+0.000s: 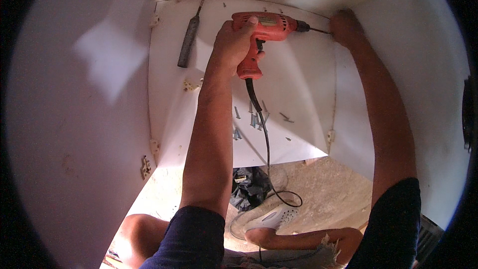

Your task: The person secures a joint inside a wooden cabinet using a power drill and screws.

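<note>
My left hand (233, 45) is wrapped round the rear and grip of a red corded power drill (266, 26), thumb along its top. The drill points right, with a long thin bit in its black chuck (302, 26). At the right wall of the white cabinet, my right hand (344, 26) is closed beside the bit's tip; what its fingers hold, if anything, is hidden. A dark-handled screwdriver (188, 40) lies on the white panel left of the drill. Below the drill, several loose screws (255, 119) are scattered on the panel.
White side walls (99, 134) rise left and right. Small pale plastic connectors (189, 85) sit on the panel, and another fitting (145, 167) on the left wall. The drill's black cord (268, 144) runs down past a black plastic bag (250, 189) near my white shoe (274, 217).
</note>
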Tool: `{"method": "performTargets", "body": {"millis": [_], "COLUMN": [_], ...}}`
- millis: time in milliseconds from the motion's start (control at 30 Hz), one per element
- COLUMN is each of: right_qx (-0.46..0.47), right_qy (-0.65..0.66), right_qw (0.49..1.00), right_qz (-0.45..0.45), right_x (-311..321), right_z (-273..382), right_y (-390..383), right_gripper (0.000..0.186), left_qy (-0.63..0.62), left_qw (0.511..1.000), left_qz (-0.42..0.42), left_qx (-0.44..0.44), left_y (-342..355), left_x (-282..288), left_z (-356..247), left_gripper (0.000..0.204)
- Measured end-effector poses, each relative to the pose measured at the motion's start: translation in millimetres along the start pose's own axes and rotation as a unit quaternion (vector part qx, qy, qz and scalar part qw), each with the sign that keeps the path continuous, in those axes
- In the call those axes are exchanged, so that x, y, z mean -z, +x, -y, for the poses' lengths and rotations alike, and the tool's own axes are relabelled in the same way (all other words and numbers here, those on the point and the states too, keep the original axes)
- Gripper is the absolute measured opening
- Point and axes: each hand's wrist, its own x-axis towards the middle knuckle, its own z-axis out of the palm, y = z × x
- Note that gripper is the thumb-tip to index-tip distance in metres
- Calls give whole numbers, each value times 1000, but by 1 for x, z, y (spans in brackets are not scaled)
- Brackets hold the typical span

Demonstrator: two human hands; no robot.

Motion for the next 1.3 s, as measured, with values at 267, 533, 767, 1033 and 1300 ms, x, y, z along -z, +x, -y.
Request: {"method": "performTargets", "body": {"millis": [267,533,767,1033,1300], "right_qx": [24,8,58,78,31], "right_qy": [0,-5,-14,-36,10], "right_qw": [1000,999,997,996,996], "right_qz": [-2,48,56,16,86], "right_x": [-20,-3,-1,-13,-4], "right_z": [-8,-2,-4,-11,-3], "right_y": [0,3,0,-3,6], "right_gripper": [9,14,16,22,16], "left_qy": [9,3,38,17,39], "left_qw": [1000,1000,999,1000,999], "left_qz": [-17,1,15,7,-15], "left_qx": [-22,-23,-14,-9,0], "left_y": [-3,1,7,6,1], "left_x": [-12,-5,-3,-4,0], "left_z": [-5,-3,-1,4,-5], "left_gripper": [48,52,56,60,56]}}
